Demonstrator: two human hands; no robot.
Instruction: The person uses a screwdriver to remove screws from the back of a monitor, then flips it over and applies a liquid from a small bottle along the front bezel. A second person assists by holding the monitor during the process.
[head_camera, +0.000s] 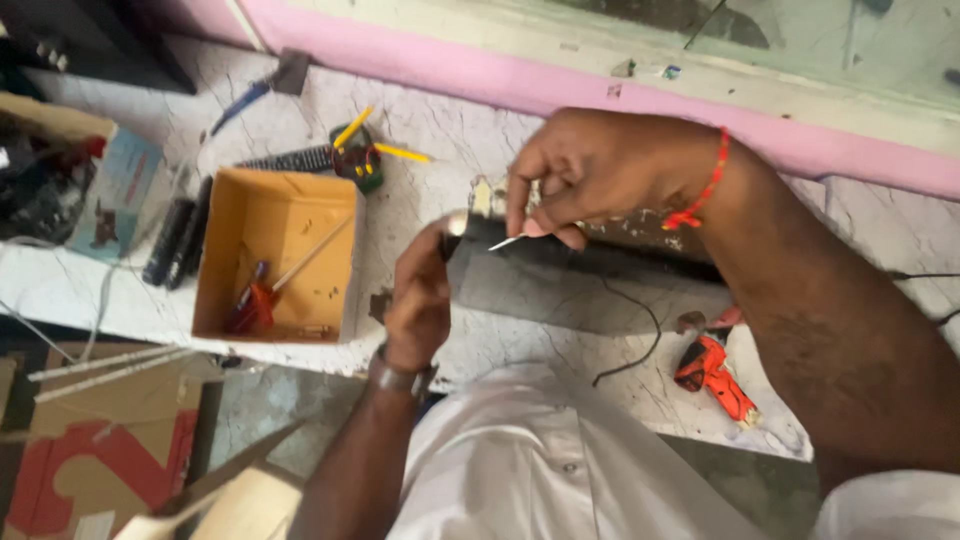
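Observation:
My left hand (418, 298) grips the near end of a long dark bar-shaped device (600, 262) that lies across the marble worktop (540, 340). A small round shiny part (457, 222) shows at that end, above my thumb. My right hand (590, 170), with a red thread on its wrist, pinches a thin pale pointed tool (508, 241) whose tip sits close to that end of the bar. A thin black wire (640, 340) trails from the bar toward me.
An open cardboard box (275, 255) with screwdrivers inside stands at left. Beyond it lie a remote control (290, 160), yellow-handled tools (352, 130) and dark cylinders (178, 240). An orange power screwdriver (715, 375) rests at right. A pink wall ledge (480, 70) runs behind.

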